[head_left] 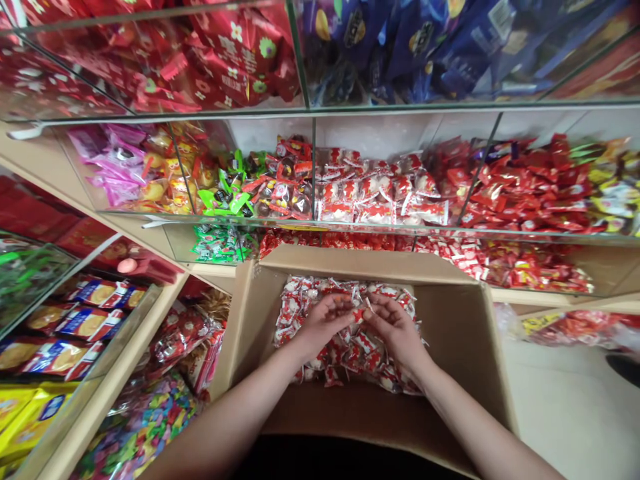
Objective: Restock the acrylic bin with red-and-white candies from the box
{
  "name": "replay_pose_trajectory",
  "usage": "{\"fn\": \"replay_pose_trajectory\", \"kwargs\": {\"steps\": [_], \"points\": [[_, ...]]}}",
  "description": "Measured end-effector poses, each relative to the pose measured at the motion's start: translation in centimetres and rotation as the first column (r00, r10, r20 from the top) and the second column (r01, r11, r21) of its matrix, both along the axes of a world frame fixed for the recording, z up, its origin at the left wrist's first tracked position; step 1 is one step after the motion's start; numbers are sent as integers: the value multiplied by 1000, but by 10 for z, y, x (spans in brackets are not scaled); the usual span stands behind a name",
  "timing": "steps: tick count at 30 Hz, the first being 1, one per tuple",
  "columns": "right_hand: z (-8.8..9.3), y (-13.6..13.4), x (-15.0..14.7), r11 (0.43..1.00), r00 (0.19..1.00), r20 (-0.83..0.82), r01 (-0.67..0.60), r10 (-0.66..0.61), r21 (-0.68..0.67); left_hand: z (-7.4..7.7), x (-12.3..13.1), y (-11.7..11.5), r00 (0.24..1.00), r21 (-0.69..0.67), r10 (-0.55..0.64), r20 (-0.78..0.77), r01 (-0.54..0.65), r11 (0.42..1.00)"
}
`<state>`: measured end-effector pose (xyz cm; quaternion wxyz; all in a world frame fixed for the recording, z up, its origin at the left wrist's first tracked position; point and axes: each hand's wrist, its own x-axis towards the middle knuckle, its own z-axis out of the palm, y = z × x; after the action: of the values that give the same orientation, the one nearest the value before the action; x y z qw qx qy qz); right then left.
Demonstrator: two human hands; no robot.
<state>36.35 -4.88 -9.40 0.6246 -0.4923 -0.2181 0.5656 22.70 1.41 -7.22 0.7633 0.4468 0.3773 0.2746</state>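
My left hand (323,325) and my right hand (396,328) meet over an open cardboard box (463,337). Between their thumbs and fingertips they pinch a small red wrapped sweet (358,315); whether it is loose or part of the pile below cannot be made out. Beneath both hands, a mass of red and white wrapped sweets (367,353) fills the left and middle of the box, some of it hidden by my fingers.
Glass-fronted shelf bins hold red and white packets (375,193), green packets (227,193) and red packets (530,187). Blue bags (420,47) lie above. At left are biscuit packs (93,320) and colourful sweets (150,413). Pale floor (560,400) shows at right.
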Motion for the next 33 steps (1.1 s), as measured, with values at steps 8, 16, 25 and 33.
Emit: {"fn": "replay_pose_trajectory", "kwargs": {"steps": [8,16,25,33], "points": [[-3,-1,-5,991,987,139,-98,85,90,-4,-2,0,996,15,-2,-93,4,1000],[39,-9,6,803,415,899,-579,140,143,16,-15,3,1000,-256,10,21,-4,967],[129,19,50,835,-150,898,-456,-413,308,16,-17,3,988,-330,-51,149,98,939],[180,175,72,1000,-520,854,1,-26,31,-20,-13,-9,953,-176,-266,-149,239,955]]}}
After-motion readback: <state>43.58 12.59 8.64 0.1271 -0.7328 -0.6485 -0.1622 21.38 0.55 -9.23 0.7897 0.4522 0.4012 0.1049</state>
